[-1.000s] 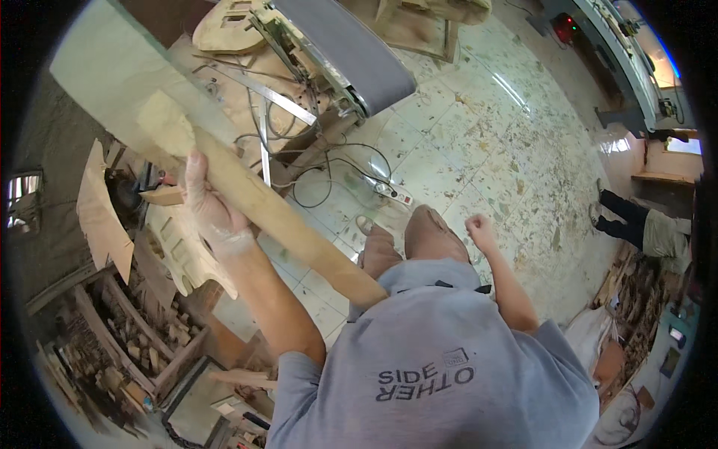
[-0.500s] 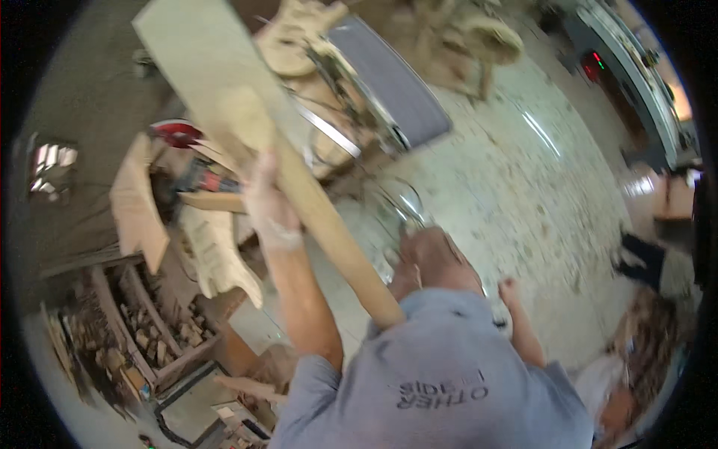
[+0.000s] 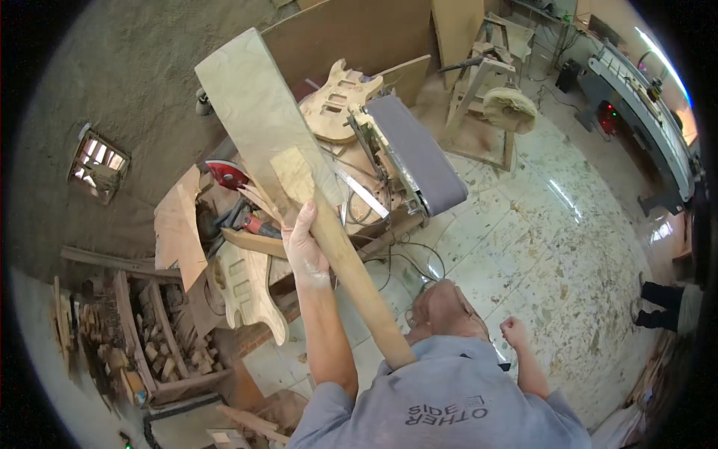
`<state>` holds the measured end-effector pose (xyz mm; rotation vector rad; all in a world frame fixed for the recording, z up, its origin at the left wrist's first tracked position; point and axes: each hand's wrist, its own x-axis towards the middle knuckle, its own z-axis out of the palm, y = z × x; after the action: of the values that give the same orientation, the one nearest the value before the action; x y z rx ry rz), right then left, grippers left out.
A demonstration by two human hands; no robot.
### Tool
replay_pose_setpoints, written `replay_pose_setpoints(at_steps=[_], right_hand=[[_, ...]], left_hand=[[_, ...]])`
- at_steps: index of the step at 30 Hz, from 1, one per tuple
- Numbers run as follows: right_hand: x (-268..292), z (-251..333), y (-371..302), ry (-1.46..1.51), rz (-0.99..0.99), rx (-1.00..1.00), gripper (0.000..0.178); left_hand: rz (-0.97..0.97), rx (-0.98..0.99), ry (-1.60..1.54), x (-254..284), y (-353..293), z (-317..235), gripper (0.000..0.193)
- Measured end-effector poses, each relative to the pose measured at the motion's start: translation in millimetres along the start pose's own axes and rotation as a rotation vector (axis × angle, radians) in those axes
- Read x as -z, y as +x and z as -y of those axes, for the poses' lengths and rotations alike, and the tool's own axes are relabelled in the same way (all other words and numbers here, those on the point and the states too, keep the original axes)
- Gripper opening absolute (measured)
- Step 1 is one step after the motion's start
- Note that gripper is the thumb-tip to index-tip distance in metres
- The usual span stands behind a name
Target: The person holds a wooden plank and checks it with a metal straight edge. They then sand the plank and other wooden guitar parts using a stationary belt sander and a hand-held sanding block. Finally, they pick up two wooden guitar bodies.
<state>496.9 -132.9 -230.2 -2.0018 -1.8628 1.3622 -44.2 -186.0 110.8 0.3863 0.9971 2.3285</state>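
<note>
My left hand is closed around a long, pale wooden guitar neck, thumb along its upper face. The neck slants from my chest up to the left, ending in a wider paddle-shaped head. Behind that head extends a broad, smooth wooden board; whether my fingers also grip it is hidden. My right hand hangs low on the right, curled into a fist with nothing seen in it. Below the left wrist's level lies an unfinished guitar body.
A belt sander stands beyond the neck, with another guitar body beside it. A red iron and a power tool lie left of my hand. Cables trail over the dusty floor. A scrap-wood crate stands lower left.
The view has shifted, so the scene sits lower and further right, and the picture is sharper. My left hand keeps its hold on the guitar neck; my right hand stays curled.
</note>
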Motion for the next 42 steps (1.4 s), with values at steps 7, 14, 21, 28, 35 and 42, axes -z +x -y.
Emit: replay_pose_setpoints(at_steps=[7,14,21,28,35,42], right_hand=[[-3,-69,-14,-0.138,-0.023,-0.066,0.014],[6,-28,-41,0.129,-0.094,-0.109,0.023],[12,200,-58,0.268,0.11,0.339,0.035],[-18,354,-130,0.484,0.775,0.778,0.075],[-7,355,-137,0.207,0.238,1.076,0.099],[15,306,-141,0.258,0.205,1.029,0.104]], left_hand=[[0.029,-0.04,-0.032,-5,1,-3,0.029],[0.026,0.016,-0.009,-6,-4,7,0.018],[0.062,-0.021,0.011,-18,-14,4,0.027],[0.102,-0.152,-0.048,-58,-29,-5,0.034],[0.016,-0.338,0.024,-112,-90,11,0.04],[0.112,-0.319,0.164,-97,-127,29,0.037]])
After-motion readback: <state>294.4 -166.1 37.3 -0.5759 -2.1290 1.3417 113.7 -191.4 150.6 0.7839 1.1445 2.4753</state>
